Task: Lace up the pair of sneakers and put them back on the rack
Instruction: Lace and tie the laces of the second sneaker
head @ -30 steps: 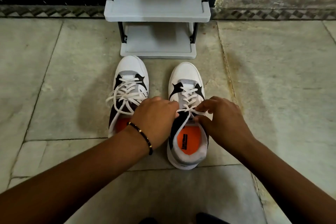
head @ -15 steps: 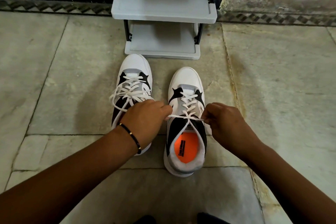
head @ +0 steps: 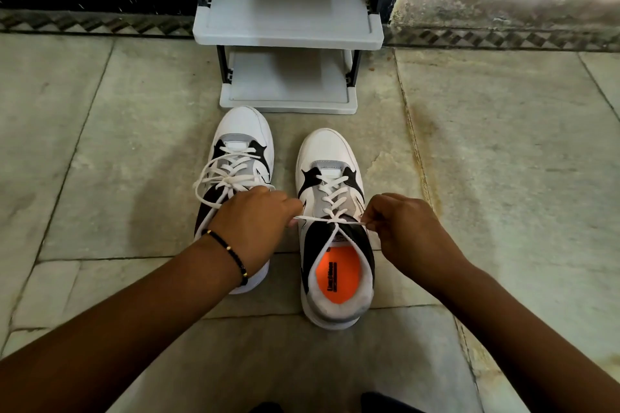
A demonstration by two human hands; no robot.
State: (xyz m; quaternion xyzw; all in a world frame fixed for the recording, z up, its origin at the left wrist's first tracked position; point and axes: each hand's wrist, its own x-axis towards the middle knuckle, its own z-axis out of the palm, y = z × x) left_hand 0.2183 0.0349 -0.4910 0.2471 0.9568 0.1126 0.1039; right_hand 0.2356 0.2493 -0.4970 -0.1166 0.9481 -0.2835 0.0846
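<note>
White lace ends (head: 330, 220) on the right sneaker (head: 335, 228) are pinched taut between your left hand (head: 256, 223) and right hand (head: 402, 228); the left sneaker (head: 241, 157) sits past your left knuckles, the grey rack (head: 288, 30) beyond both on the stone floor (head: 503, 144)

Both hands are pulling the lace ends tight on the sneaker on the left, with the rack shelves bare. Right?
Not quite. The head view shows both hands, left and right, tightening the lace on the right sneaker. The rack shelves are bare.
</note>
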